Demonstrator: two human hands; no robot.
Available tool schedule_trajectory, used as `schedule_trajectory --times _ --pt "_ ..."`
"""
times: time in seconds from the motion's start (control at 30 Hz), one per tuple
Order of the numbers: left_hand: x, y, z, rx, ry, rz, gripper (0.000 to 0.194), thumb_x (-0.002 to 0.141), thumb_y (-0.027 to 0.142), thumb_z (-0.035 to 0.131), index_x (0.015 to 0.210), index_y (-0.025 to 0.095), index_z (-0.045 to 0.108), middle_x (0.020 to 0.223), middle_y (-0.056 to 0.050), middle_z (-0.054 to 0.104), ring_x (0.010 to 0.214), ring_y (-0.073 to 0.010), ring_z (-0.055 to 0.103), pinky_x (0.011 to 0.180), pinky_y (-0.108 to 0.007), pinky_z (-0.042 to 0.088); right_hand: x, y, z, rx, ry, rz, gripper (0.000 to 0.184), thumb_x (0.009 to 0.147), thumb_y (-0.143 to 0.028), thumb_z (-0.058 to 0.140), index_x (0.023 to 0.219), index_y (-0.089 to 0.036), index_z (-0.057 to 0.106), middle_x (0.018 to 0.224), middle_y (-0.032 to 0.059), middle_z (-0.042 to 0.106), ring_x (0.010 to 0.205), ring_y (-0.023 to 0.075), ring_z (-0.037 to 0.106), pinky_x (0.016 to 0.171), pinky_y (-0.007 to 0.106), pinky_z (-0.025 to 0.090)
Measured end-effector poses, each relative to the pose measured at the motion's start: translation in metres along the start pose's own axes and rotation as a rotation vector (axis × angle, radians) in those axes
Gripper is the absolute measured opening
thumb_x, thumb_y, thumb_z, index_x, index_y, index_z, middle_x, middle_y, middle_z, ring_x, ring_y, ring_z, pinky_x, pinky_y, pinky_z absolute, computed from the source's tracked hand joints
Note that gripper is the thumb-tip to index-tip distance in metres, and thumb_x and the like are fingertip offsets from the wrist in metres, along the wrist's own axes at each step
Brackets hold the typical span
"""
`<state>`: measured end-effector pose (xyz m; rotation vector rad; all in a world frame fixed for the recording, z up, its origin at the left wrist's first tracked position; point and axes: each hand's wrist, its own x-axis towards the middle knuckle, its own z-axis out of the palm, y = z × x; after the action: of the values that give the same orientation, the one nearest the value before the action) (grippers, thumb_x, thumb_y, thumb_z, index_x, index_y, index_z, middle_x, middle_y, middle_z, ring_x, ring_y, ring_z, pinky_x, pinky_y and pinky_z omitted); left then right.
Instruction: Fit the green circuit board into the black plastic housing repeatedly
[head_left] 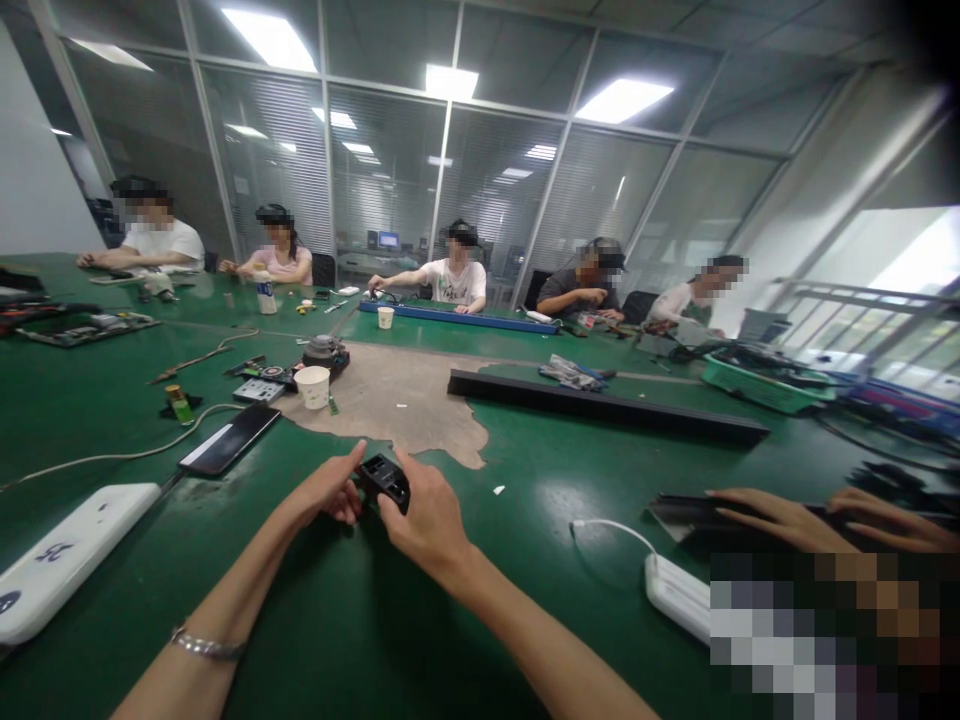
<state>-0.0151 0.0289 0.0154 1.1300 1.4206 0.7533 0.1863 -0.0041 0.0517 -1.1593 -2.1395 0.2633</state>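
Observation:
A small black plastic part (385,478) with recessed slots on its upper face is held just above the green table, between my two hands. My right hand (431,515) grips it from the right, thumb on the near side and index finger at the far edge. On the other side, my left hand (334,490) has its thumb raised along the part's left edge and its fingers curled below. What the left fingertips press on is partly hidden. Left of my hands lies a dark smartphone (231,440) with a cable plugged in.
A white power bank (79,555) lies at left, another white device (675,595) at right. Ahead are a paper cup (313,386), dismantled electronics (262,385), gloves (574,373) and a long black bar (600,405). A co-worker's hands (787,520) rest on a dark strip at right.

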Motion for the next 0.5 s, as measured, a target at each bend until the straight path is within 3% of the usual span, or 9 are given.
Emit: schedule_trajectory --times 0.23,0.5 --pt "-0.001 0.003 0.002 0.021 0.029 -0.011 0.094 0.064 0.091 0.03 0.112 0.013 0.05 0.058 -0.009 0.067 0.049 -0.0242 0.066 0.044 -0.027 0.043 -0.01 0.007 0.004 -0.014 -0.014 -0.027 0.056 0.081 -0.031 0.058 0.133 -0.014 0.046 0.116 0.0144 0.061 0.108 0.0281 0.055 0.093 0.042 0.046" --pt "-0.001 0.005 0.001 0.054 0.015 -0.016 0.093 0.065 0.089 0.032 0.113 0.011 0.05 0.06 -0.01 0.068 0.049 -0.0244 0.066 0.046 -0.028 0.045 -0.019 0.01 -0.005 0.041 0.008 -0.027 0.057 0.081 -0.031 0.059 0.134 -0.015 0.046 0.118 0.0125 0.061 0.108 0.0267 0.056 0.094 0.041 0.046"
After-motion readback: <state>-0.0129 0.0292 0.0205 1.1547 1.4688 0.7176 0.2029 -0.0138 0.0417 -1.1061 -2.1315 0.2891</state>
